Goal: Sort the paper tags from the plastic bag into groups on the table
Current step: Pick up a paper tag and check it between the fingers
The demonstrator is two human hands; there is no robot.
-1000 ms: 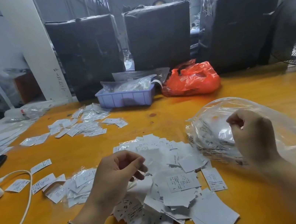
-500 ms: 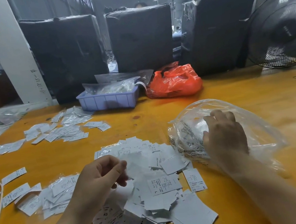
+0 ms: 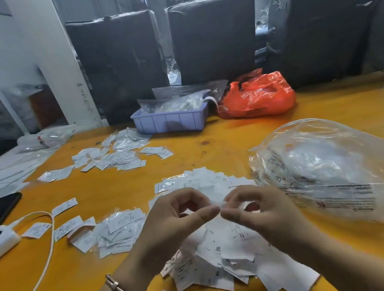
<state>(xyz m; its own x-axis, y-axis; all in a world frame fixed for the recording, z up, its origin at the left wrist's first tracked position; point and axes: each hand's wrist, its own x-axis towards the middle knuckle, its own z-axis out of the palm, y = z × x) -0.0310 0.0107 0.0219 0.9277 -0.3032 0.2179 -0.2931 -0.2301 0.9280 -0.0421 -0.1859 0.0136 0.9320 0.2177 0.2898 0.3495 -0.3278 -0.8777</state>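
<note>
We find both hands meeting above the near tag pile (image 3: pixel 217 249): left hand (image 3: pixel 173 223) and right hand (image 3: pixel 264 212) each pinch one small tag (image 3: pixel 216 200) between thumb and forefinger. The bag (image 3: pixel 328 169) lies right of the pile, nearer the right hand.
</note>
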